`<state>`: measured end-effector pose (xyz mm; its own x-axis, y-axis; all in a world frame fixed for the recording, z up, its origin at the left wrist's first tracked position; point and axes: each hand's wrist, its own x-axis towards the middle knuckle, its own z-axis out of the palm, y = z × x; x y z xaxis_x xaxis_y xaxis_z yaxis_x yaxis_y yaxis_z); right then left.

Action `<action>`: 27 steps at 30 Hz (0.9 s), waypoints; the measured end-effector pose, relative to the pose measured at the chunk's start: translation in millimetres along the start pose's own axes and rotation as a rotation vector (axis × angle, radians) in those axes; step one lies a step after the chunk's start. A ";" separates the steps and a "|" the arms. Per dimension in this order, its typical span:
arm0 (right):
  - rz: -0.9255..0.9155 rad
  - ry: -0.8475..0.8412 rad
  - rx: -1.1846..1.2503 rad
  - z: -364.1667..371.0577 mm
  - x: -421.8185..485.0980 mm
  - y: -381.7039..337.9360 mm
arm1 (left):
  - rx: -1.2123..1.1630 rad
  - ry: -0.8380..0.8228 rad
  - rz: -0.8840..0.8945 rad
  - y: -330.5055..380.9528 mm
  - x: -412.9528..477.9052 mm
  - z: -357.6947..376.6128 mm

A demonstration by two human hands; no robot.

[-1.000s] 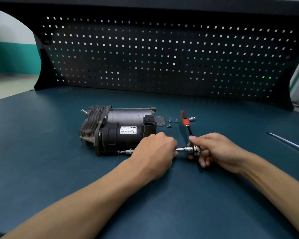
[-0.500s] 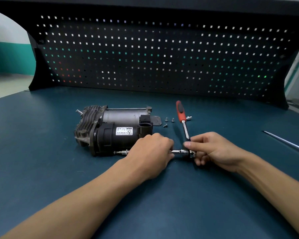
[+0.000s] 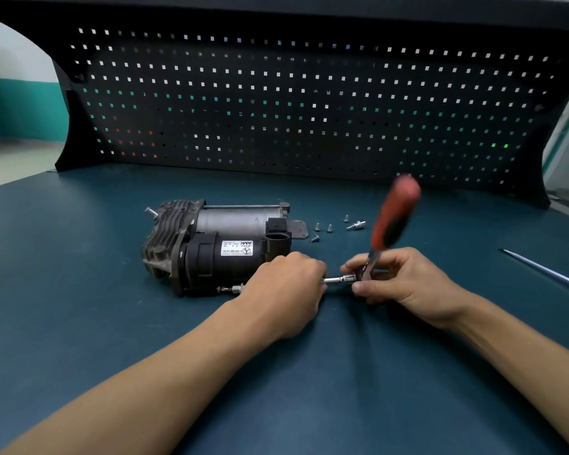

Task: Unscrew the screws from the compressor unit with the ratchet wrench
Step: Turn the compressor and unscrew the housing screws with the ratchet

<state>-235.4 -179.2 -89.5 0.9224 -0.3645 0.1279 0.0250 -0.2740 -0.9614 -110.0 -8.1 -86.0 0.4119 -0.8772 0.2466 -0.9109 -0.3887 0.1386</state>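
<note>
We hold the ratchet wrench (image 3: 386, 231) just right of the compressor unit (image 3: 217, 247) on the bench (image 3: 79, 290).
Loose screws (image 3: 322, 228) and a socket (image 3: 355, 224) lie beyond our hands, with a thin rod (image 3: 546, 274) farther right. Our left grip (image 3: 286, 290) wraps the extension bar (image 3: 337, 279), hiding its middle. Our right grip (image 3: 404, 284) pinches the ratchet head. The bar runs level toward the compressor's front base, and the red handle (image 3: 398, 205) tilts up, blurred.
</note>
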 end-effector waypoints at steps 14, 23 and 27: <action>0.081 0.047 0.094 10.3 4.5 1.5 | -0.036 0.038 -0.041 1.9 0.3 0.0; 0.243 0.077 0.134 11.9 11.0 -2.9 | -0.026 0.075 -0.041 3.0 -0.4 -4.7; 0.249 0.034 0.112 7.9 11.4 -2.9 | -0.039 0.087 -0.036 2.1 0.5 -6.3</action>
<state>-221.9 -175.5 -87.1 0.8919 -0.4386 -0.1097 -0.1569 -0.0728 -0.9849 -111.6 -7.6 -79.6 0.4468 -0.8345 0.3224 -0.8943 -0.4071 0.1856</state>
